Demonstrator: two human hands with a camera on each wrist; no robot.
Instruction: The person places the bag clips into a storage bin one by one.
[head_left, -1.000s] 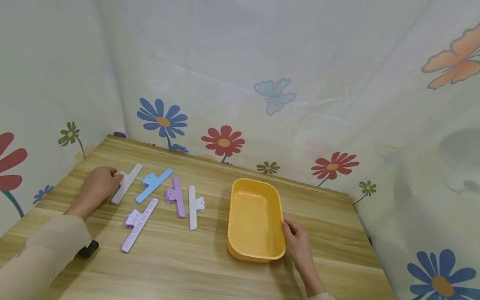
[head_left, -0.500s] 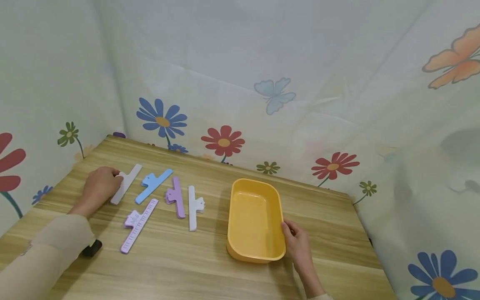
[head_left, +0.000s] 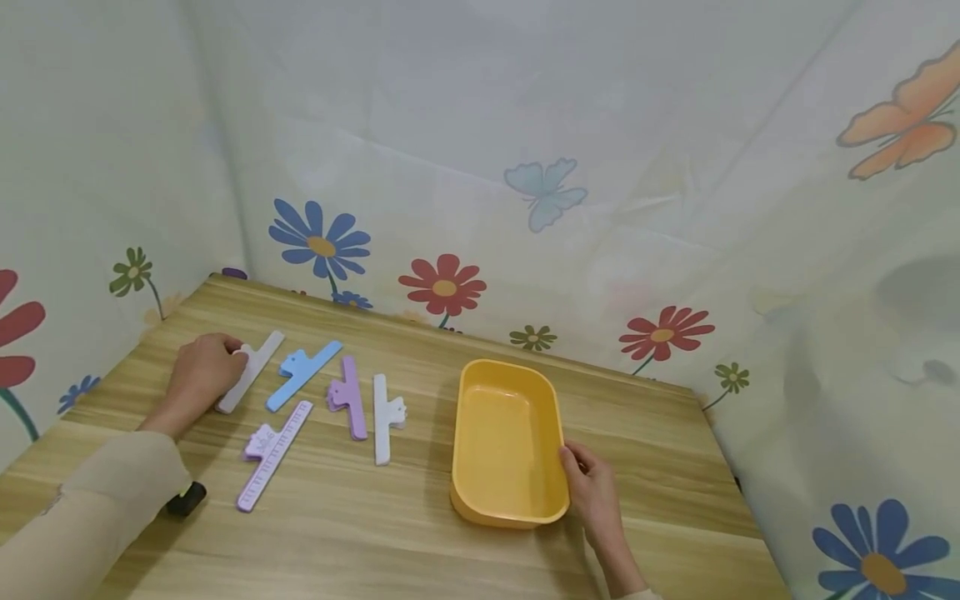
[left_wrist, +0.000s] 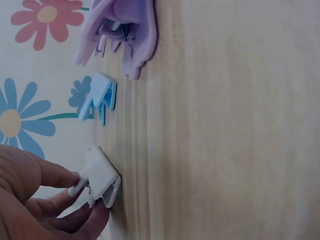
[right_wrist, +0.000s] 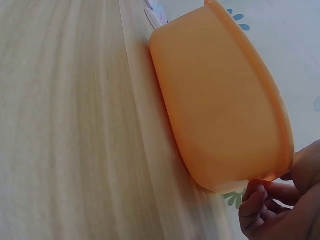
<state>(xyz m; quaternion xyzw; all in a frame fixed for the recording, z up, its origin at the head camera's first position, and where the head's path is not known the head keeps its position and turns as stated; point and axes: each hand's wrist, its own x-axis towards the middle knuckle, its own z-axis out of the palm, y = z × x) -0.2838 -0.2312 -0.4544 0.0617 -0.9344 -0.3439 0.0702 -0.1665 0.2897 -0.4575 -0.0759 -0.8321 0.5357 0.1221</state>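
My left hand pinches the handle of a greyish-white sealing clip at the far left of the group. In the left wrist view, thumb and fingers are on the levers of that clip. To its right lie a blue clip, a purple clip and a white clip. A lilac clip with ruler-like marks rests closer to me. My right hand holds the right rim of a yellow plastic bin, thumb over the edge. Nothing lies inside the bin.
The wooden table is bounded at the back and sides by a flower-printed cloth. A black object shows under the left sleeve.
My left hand has shifted slightly right and its fingers have taken hold of the greyish-white clip's handle. The right hand and bin have stayed in place.
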